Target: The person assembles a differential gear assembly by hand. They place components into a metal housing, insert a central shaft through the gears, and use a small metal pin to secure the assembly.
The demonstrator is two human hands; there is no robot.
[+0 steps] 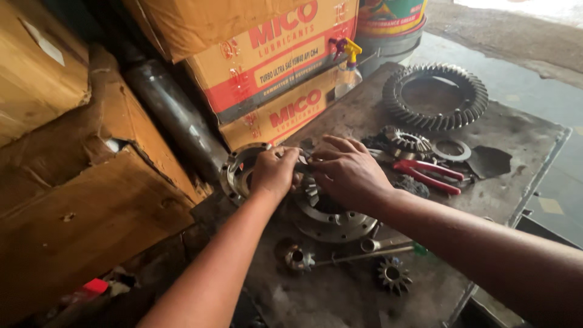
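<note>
My left hand [274, 171] and my right hand [347, 170] meet over a round metal differential housing [331, 220] with a bolt-hole flange, lying on a greasy metal bench [516, 136]. Both hands close their fingers on a small metal part between them, mostly hidden by the fingers. A small bevel gear [311, 189] shows inside the housing just under my hands. Behind my left hand stands a second housing half [238, 170], a metal ring leaning against the boxes.
A large ring gear [435, 97] lies at the back. Red-handled pliers [428, 174], a bevel gear [410, 141] and a washer [452, 149] lie right of my hands. Two small gears [299, 258] [393, 274] and a rod [364, 256] lie nearer. Cardboard boxes [267, 54], a spray bottle [348, 68] and a pipe [176, 115] crowd the left.
</note>
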